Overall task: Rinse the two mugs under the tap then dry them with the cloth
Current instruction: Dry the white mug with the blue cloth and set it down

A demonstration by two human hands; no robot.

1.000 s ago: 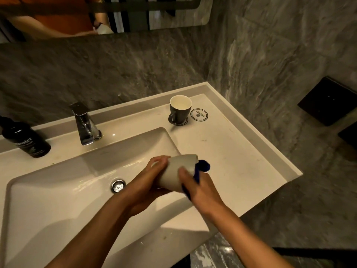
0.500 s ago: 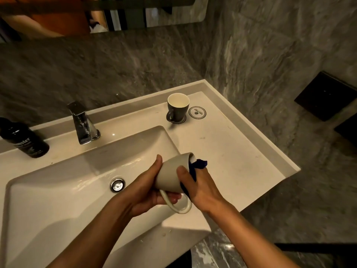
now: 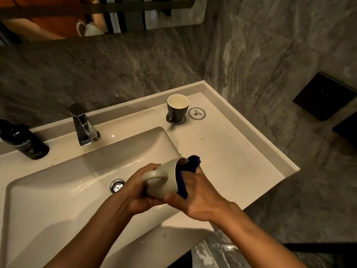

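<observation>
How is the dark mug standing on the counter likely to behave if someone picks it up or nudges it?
The dark mug looks glazed ceramic, so probably rigid, fairly heavy for its size, and breakable if knocked off the counter. It stands upright on a base narrower than its rim, so a push near the rim might tip it. Its handle should give a secure grip.

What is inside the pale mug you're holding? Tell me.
The blue cloth is stuffed into the mouth of the pale mug, pushed in by the right hand while the left hand grips the mug. The cloth covers the mug's interior.
</observation>
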